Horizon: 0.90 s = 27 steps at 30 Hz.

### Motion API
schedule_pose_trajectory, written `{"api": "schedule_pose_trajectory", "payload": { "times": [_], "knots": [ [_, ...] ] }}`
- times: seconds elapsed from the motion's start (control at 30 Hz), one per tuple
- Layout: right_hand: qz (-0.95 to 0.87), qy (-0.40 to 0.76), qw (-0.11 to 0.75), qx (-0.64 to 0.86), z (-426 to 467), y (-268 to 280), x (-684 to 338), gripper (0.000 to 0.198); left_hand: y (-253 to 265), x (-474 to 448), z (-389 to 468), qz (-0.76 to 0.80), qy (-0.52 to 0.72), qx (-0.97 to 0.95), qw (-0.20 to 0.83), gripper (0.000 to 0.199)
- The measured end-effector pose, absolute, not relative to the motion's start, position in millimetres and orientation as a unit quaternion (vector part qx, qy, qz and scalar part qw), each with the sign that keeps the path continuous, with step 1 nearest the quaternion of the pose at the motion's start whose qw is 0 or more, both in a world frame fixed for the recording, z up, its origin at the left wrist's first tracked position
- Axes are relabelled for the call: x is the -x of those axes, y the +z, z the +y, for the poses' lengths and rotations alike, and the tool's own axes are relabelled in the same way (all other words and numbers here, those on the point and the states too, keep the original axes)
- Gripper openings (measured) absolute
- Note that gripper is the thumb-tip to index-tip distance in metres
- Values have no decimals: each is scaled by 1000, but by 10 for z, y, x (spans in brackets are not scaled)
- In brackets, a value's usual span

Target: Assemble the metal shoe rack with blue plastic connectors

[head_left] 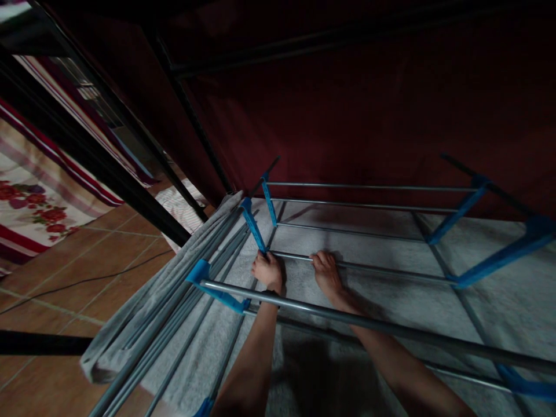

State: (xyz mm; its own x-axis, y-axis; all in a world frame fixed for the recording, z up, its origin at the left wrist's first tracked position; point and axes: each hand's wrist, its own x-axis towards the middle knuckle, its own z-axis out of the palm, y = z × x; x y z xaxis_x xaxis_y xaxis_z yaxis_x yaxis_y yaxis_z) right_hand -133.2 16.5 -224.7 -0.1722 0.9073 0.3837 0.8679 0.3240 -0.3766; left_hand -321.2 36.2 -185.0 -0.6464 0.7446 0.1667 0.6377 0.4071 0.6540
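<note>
A partly built rack of grey metal tubes and blue plastic brackets stands over a grey blanket. My left hand (268, 271) is closed at the left end of a thin metal tube (391, 271), where it meets a blue bracket (255, 227). Its fingertips are partly hidden, so how much of the joint they hold is unclear. My right hand (326, 272) is wrapped round the same tube, a short way to the right. Both forearms reach under a thicker front tube (369, 320), which joins another blue bracket (200, 272) at the left.
Several loose tubes (174, 307) lie side by side on the left part of the grey blanket (516, 295). Dark frame posts (152, 211) rise at the left. A dark red panel (369, 127) stands behind. A cable (87, 282) crosses the tiled floor (117, 246).
</note>
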Motion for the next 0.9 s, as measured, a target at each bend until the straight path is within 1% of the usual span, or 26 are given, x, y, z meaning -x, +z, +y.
{"api": "schedule_pose_trajectory", "payload": {
  "times": [0.17, 0.3, 0.43, 0.5, 0.57, 0.7, 0.77, 0.87, 0.9],
  "knots": [
    [-767, 33, 277, 578, 167, -2256, 1331, 29, -1876, 3191, 345, 832, 370, -408, 68, 34],
    [-767, 27, 275, 579, 158, -2243, 1332, 28, -1879, 3191, 307, 831, 374, -403, 85, 37],
    [-767, 19, 272, 582, 149, -2241, 1338, 27, -1853, 3196, 277, 819, 391, -407, 100, 43],
    [-765, 16, 273, 583, 149, -2247, 1341, 26, -1835, 3197, 262, 815, 395, -412, 104, 43],
    [-765, 14, 276, 581, 152, -2254, 1343, 25, -1818, 3195, 249, 811, 388, -426, 102, 41],
    [-764, 1, 292, 576, 165, -2279, 1344, 22, -1818, 3196, 241, 828, 334, -441, 90, 40],
    [-761, -6, 304, 573, 171, -2299, 1345, 21, -1837, 3200, 251, 838, 321, -432, 86, 46],
    [-759, -10, 316, 570, 179, -2327, 1347, 21, -1867, 3207, 269, 845, 327, -415, 77, 60],
    [-759, -11, 319, 568, 181, -2334, 1348, 21, -1874, 3208, 272, 846, 328, -413, 77, 61]
  ]
}}
